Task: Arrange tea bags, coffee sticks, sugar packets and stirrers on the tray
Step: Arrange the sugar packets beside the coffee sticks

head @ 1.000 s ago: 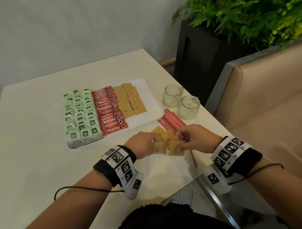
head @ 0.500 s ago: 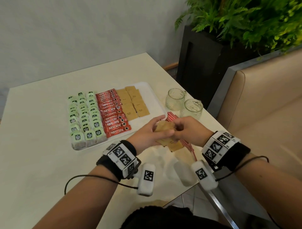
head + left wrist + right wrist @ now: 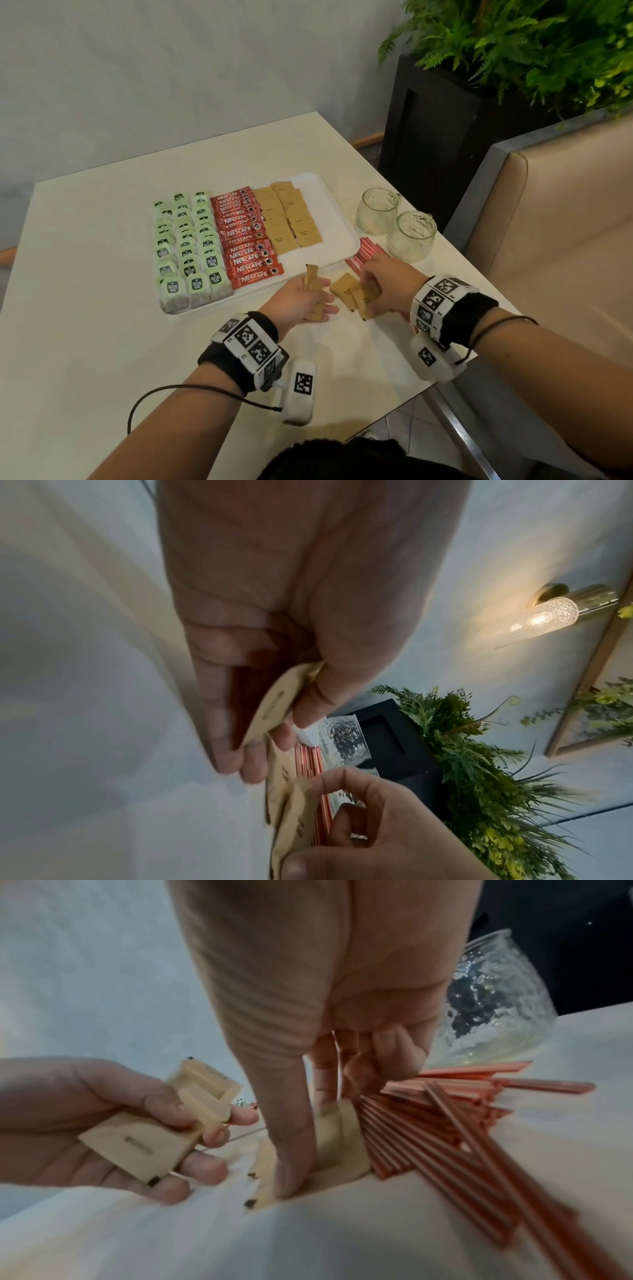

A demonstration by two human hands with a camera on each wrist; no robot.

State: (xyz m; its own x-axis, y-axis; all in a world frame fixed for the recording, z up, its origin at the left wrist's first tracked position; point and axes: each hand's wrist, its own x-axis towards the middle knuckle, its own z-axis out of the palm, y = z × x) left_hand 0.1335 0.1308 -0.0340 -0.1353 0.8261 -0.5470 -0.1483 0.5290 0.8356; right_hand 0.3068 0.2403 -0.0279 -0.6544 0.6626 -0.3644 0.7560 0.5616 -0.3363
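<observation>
A white tray [image 3: 330, 209] carries rows of green tea bags [image 3: 186, 246], red coffee sticks [image 3: 245, 236] and brown sugar packets [image 3: 289, 219]. In front of the tray my left hand [image 3: 318, 301] lies palm up, thumb and fingers holding a few sugar packets [image 3: 312, 279] [image 3: 147, 1142] [image 3: 274, 710]. Just to its right, my right hand [image 3: 368, 298] pinches loose sugar packets [image 3: 335, 1139] lying on the table, thumb tip down on the tabletop. Red stirrers [image 3: 368, 251] [image 3: 445, 1123] lie in a loose heap under and behind the right hand.
Two empty glass jars [image 3: 376, 210] [image 3: 411, 236] stand right of the tray, close behind the stirrers. The table's right edge [image 3: 472, 284] runs near my right wrist, with a beige bench [image 3: 555, 240] beyond it. A dark planter with ferns [image 3: 445, 130] stands at the back right.
My hands were joined over the packets; now they are apart. The left hand has turned palm up with packets in it, and the right hand has dropped to the loose packets on the table.
</observation>
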